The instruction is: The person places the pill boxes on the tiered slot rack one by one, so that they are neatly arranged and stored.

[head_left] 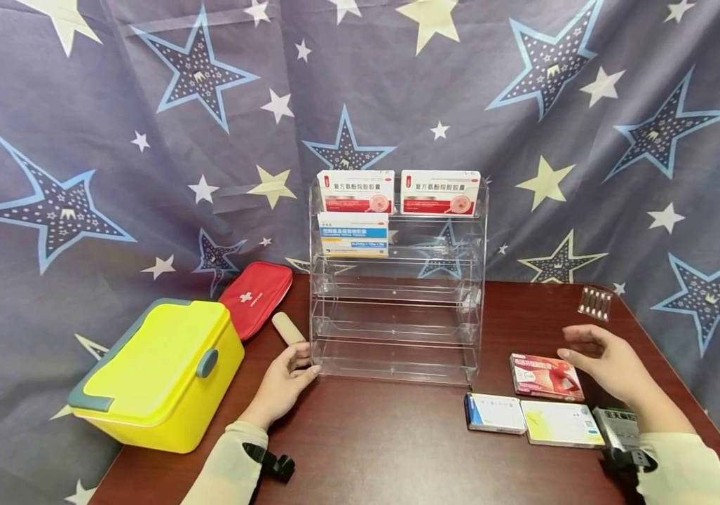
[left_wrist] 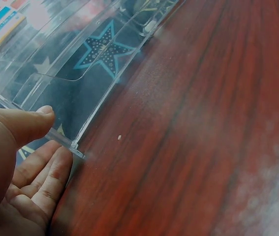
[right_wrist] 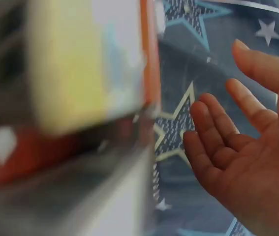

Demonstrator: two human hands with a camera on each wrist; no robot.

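A clear plastic tiered rack [head_left: 395, 351] stands on the table, with two white-and-red medicine boxes [head_left: 356, 193] on its top tier and a white-and-blue medicine box [head_left: 354, 236] below at left. My left hand [head_left: 285, 379] holds the rack's lower left corner; in the left wrist view the thumb [left_wrist: 33, 123] and fingers lie on either side of its edge. Over the table's right side, my right hand [head_left: 608, 361] is beside a red medicine box [head_left: 545, 377]. Its fingers [right_wrist: 210, 142] are spread, with nothing between them. Blurred boxes fill the left of the right wrist view.
A blue-edged white box [head_left: 495, 412], a white-and-yellow box [head_left: 561, 423] and a dark grey box [head_left: 618, 426] lie at front right. A blister pack [head_left: 595, 303] lies farther back. At left are a yellow lidded case [head_left: 164, 372], a red first-aid pouch [head_left: 259, 298] and a beige rounded object [head_left: 287, 328].
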